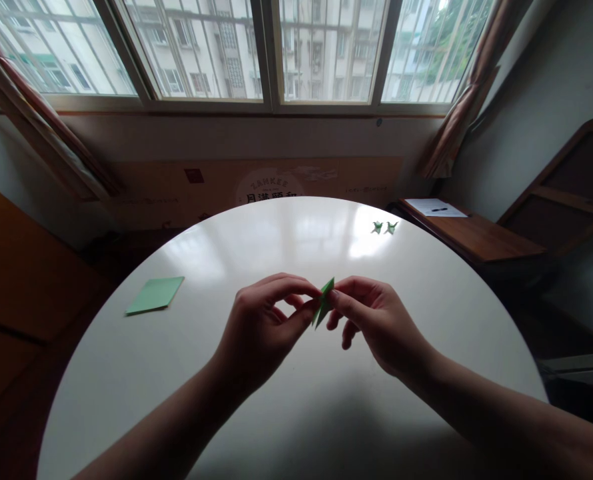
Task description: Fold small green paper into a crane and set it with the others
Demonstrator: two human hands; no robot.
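Two hands, one small folded piece, green, pointed at both ends, raised over the near-middle of the white table. Left hand: thumb and forefinger pinch its left side. Right hand: thumb and fingertips grip its right side, lower fingers curled loosely beneath. Probable reason for fingertip holds: the piece is slight and thin; a palm grip would likely crush the points. Opposed holds presumably steady it while leaving both tips exposed. Pad of green sheets lies flat at left, apart from the left hand, likely out of the forearms' way yet within reach. Pair of small green figures stands side by side near the far right edge, presumably safe from a sleeve or elbow. Fold details too small to read.
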